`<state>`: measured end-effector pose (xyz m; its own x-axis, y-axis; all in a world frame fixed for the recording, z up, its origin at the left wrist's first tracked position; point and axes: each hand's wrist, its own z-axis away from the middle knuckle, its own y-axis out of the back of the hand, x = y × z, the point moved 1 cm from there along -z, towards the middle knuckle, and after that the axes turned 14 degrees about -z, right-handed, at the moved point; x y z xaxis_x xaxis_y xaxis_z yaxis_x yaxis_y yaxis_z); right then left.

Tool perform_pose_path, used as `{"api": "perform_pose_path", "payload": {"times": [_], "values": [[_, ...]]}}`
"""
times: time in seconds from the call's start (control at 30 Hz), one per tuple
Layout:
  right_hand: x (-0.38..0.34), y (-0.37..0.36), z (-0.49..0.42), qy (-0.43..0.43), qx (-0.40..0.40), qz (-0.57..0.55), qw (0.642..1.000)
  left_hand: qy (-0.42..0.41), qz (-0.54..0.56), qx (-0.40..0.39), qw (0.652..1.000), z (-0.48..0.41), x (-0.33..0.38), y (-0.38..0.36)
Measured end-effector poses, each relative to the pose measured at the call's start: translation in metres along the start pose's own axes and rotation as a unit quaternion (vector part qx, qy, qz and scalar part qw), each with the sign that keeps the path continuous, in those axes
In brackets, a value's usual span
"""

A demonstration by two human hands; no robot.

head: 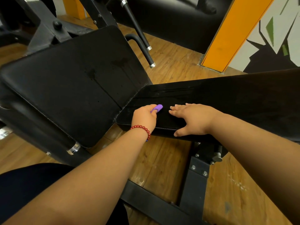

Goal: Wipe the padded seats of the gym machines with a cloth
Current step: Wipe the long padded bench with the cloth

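Note:
A black padded seat [211, 98] of a gym bench runs from the centre to the right. A larger black back pad [73, 85] with dark wet spots tilts up at the left. My left hand [144, 117], with a red bead bracelet on the wrist, grips a small purple object [157, 108] at the seat's near left end; I cannot tell what it is. My right hand [193, 118] lies flat on the seat beside it, fingers straight, thumb over the front edge. No cloth is visible.
The bench's black steel frame [194, 184] stands on a wooden floor [162, 159]. Black padded handles [142, 46] rise behind the back pad. An orange pillar [230, 33] and a painted wall [276, 30] are at the right, with black upholstery [170, 20] behind.

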<state>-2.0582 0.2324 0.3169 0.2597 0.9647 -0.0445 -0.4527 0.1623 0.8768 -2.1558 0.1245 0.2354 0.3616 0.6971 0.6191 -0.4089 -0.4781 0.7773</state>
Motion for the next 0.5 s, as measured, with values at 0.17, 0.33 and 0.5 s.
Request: {"api": "perform_pose_path", "payload": {"times": [0.17, 0.33, 0.5], "values": [[-0.011, 0.001, -0.011, 0.0, -0.001, -0.033, 0.999, 0.002, 0.009, 0.013, 1.0, -0.003, -0.018, 0.005], [-0.039, -0.004, -0.039, -0.01, 0.011, -0.034, 0.999, 0.039, 0.035, 0.018, 0.998, -0.01, -0.046, 0.011], [-0.044, -0.015, -0.053, -0.021, 0.007, -0.009, 1.0, 0.046, 0.01, 0.008, 0.999, -0.017, -0.048, 0.01]]}}
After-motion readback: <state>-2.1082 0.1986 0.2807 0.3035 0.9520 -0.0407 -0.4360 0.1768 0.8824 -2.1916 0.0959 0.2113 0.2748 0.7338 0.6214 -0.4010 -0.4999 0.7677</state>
